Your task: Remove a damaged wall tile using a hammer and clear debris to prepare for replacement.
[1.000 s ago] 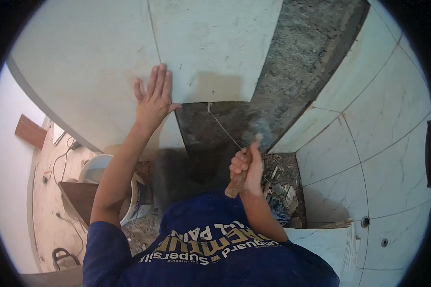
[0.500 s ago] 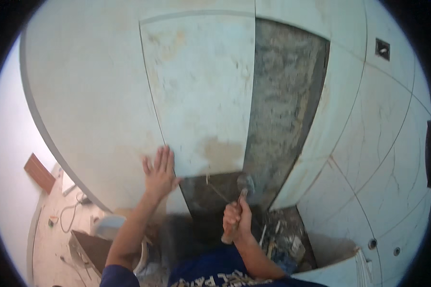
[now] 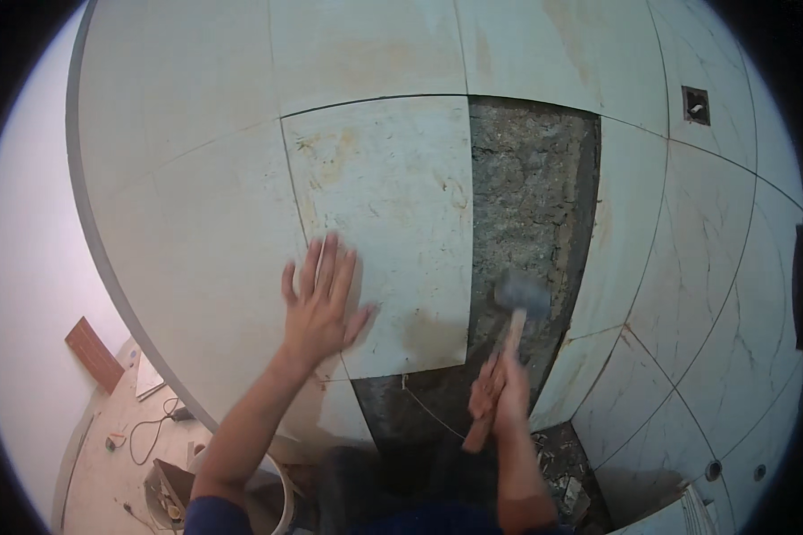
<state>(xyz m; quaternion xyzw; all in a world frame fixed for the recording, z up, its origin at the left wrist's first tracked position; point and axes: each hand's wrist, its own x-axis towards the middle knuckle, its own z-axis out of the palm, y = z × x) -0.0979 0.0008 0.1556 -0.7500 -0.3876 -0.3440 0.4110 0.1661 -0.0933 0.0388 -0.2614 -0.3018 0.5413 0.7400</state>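
My left hand (image 3: 321, 312) lies open with spread fingers on the white tile (image 3: 393, 187) set in the wall, near its left seam. My right hand (image 3: 500, 397) grips the wooden handle of a mallet (image 3: 524, 292), whose grey head is blurred in front of the bare mortar strip (image 3: 531, 187) right of that tile. Below the tile is a dark bare patch (image 3: 384, 410) with a thin string (image 3: 433, 415) hanging across it.
A bucket (image 3: 285, 499) with a trowel-like board (image 3: 169, 490) sits lower left, near a corded tool (image 3: 180, 413) and a brown plank (image 3: 94, 352). Marbled wall tiles (image 3: 687, 285) rise at right; rubble (image 3: 567, 481) and stacked tiles (image 3: 700, 513) lie below. An open socket box (image 3: 696, 105) is upper right.
The view has tilted up the wall. My left hand has slid onto the middle tile from the seam. The mallet has risen and moved right, over the mortar strip.
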